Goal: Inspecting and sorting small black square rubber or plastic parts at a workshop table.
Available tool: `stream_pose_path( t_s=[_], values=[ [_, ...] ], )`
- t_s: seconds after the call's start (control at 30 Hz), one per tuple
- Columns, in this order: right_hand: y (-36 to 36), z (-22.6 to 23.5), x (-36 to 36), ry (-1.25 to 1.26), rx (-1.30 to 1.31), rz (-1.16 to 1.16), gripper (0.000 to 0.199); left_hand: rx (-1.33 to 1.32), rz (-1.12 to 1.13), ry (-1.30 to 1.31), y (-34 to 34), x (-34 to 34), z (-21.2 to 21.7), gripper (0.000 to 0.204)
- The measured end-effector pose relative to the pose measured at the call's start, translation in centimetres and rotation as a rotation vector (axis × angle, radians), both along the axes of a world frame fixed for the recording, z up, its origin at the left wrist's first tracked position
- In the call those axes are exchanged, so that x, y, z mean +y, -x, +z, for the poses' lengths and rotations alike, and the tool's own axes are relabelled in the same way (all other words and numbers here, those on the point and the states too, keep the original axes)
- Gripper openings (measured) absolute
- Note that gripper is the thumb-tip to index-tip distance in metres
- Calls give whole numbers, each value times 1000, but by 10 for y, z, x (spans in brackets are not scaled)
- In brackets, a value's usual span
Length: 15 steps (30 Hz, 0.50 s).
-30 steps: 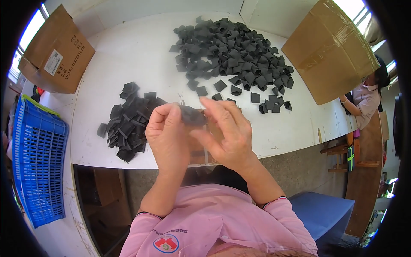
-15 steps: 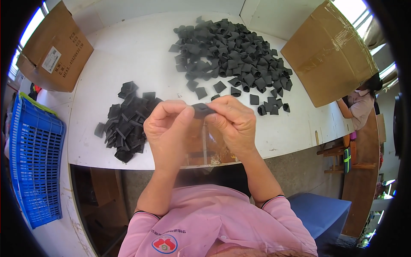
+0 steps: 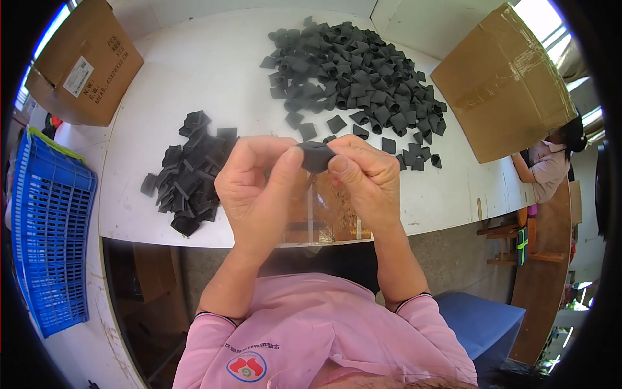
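Note:
Both hands are raised over the near edge of the white table (image 3: 194,78). My left hand (image 3: 256,188) and my right hand (image 3: 366,181) pinch one small black rubbery piece (image 3: 315,155) between their fingertips. A big heap of similar black pieces (image 3: 356,78) lies at the far middle of the table. A smaller pile of flattened black pieces (image 3: 191,172) lies just left of my left hand.
A brown cardboard box (image 3: 81,61) stands at the far left and another cardboard box (image 3: 502,81) at the far right. A blue plastic crate (image 3: 45,246) sits to the left, below the table. Another person in pink (image 3: 551,165) is at the right.
My hands have drawn closer together and turned the black piece between the fingertips; it now sits bunched between both thumbs. The piles have not moved.

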State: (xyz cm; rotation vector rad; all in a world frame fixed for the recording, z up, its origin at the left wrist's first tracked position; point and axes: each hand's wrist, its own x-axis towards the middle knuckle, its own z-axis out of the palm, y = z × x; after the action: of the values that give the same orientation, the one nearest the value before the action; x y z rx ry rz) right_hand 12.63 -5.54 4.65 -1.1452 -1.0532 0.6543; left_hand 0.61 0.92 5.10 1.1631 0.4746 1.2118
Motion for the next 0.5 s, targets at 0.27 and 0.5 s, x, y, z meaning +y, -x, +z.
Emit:
stream_pose_path(
  t_s=[0.27, 0.5],
  values=[
    [-10, -4, 1, 74, -1, -16, 32, 106, -51, -6, 1, 21, 0, 6],
    [-5, -7, -6, 120, 138, -8, 32, -25, -185, 225, -2, 20, -5, 9]
  ],
)
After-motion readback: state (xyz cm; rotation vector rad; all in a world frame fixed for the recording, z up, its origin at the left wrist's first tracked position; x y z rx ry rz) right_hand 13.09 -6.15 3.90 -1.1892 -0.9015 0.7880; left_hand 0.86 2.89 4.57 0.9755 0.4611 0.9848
